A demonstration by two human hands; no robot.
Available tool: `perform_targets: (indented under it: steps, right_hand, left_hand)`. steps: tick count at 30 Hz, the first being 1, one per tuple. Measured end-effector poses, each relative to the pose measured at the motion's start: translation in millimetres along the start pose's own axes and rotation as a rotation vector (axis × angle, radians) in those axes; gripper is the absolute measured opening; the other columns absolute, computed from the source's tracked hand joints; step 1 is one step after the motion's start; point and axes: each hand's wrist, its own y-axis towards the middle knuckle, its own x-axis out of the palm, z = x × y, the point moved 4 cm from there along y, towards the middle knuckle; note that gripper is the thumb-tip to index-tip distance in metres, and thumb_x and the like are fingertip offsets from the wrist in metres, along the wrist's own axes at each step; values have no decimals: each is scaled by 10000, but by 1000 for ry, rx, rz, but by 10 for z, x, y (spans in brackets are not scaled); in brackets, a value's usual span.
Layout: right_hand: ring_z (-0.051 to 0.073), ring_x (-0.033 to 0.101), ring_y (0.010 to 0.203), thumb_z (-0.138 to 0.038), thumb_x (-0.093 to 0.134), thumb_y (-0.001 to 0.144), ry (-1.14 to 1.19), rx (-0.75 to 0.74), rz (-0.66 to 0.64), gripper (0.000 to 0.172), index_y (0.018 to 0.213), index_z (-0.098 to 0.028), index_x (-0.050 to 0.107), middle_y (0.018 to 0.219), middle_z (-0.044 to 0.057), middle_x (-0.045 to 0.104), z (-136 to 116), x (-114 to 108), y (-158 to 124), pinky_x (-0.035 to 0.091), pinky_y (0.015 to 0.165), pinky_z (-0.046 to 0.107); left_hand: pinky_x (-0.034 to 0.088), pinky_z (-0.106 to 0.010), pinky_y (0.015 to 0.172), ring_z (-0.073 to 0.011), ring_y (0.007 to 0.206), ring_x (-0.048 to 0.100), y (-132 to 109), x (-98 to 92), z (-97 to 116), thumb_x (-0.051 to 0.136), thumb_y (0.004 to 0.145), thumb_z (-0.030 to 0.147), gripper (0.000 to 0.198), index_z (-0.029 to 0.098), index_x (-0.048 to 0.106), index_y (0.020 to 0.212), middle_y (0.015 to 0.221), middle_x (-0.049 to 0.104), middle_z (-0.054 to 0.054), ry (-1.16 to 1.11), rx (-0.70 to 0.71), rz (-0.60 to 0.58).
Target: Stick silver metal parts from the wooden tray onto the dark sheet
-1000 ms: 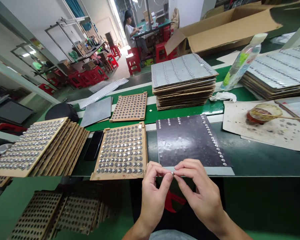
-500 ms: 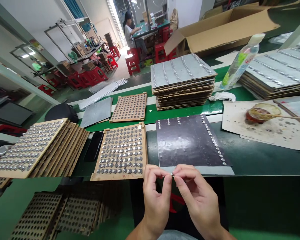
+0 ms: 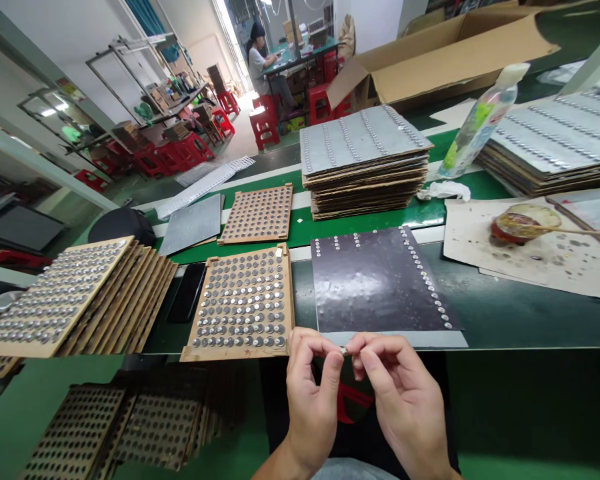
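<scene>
A metal disc (image 3: 345, 350) is pinched between the fingertips of the left hand (image 3: 310, 393) and right hand (image 3: 403, 397), near the green bench (image 3: 520, 313); red stools (image 3: 264, 128) are set far off.

Bright, even indoor light filled the view, with only faint shadows. A white patch of glare lay on the glossy black rectangular sheet (image 3: 363, 283), and the far doorway (image 3: 225, 30) glowed almost blown out. Wide-angle distortion bowed the frame's edges, and the distant grey metal shelves (image 3: 155, 100) looked slightly soft.
</scene>
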Motion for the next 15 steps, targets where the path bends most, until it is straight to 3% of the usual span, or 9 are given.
perform_targets:
  steps: [10, 15]
  right_hand:
    - [70, 653, 635, -268, 656, 968, -44, -41, 52, 132, 846, -248, 701, 807, -12, 729, -65, -5, 35, 563, 637, 108]
    - [123, 688, 793, -286, 647, 974, -87, -85, 52, 144, 842, -239, 684, 879, 22, 704, -93, -31, 48, 582, 726, 168]
  left_hand:
    - [442, -238, 760, -154, 828, 511, -5, -14, 29, 524, 1034, 243, 163, 229, 576, 880, 871, 508, -4, 28, 47, -53]
    - [446, -269, 764, -178, 847, 525, -6, -8, 34, 551, 1019, 266, 161, 218, 596, 872, 877, 526, -25, 67, 47, -74]
